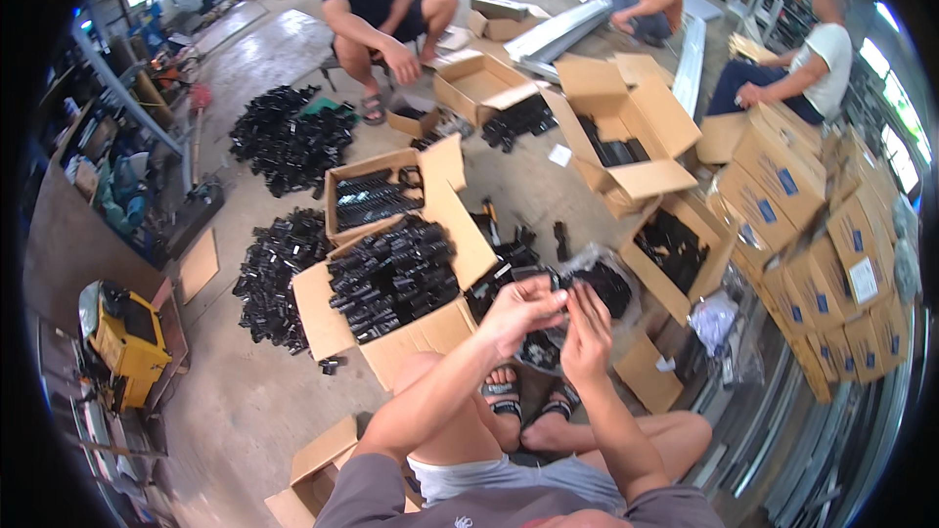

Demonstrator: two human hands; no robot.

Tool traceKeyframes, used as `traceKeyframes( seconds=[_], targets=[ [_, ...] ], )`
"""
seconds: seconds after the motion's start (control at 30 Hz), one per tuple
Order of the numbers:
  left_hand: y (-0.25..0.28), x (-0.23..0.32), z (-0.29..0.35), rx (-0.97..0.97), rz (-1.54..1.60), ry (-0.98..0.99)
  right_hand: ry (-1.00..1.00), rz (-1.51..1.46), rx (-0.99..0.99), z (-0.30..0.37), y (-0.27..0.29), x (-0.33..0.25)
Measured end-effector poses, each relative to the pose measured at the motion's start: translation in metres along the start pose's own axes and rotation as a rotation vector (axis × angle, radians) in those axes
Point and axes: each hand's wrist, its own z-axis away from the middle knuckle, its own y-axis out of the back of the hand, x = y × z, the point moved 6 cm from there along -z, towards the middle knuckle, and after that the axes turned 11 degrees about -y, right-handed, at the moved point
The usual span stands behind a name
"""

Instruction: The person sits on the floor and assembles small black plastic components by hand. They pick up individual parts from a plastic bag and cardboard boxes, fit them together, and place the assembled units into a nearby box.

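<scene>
Grey sleeves (364, 491) frame hands (520, 317) over black parts (614, 287), fingertips together, grip unclear, tight between edges of open cartons (416, 340).

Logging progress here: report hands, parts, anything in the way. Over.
Left hand and right hand raised close together; anything held unclear. Black parts heaped in open carton. Plastic bag beyond, partly hidden.

My left hand (523, 315) and right hand (587, 337) come together fingertip to fingertip just beyond my feet (503, 399), left fingers (536, 287) curled, right straighter, both forearms (442, 383) angled inward.
</scene>
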Motion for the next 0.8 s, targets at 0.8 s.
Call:
traceKeyframes(
  seconds=[0.8],
  targets=[
    [-0.01, 0.002, -0.008, -0.071, -0.523, -0.312, -0.638, -0.394, 0.21, 0.012, 0.01, 0.042]
  ],
)
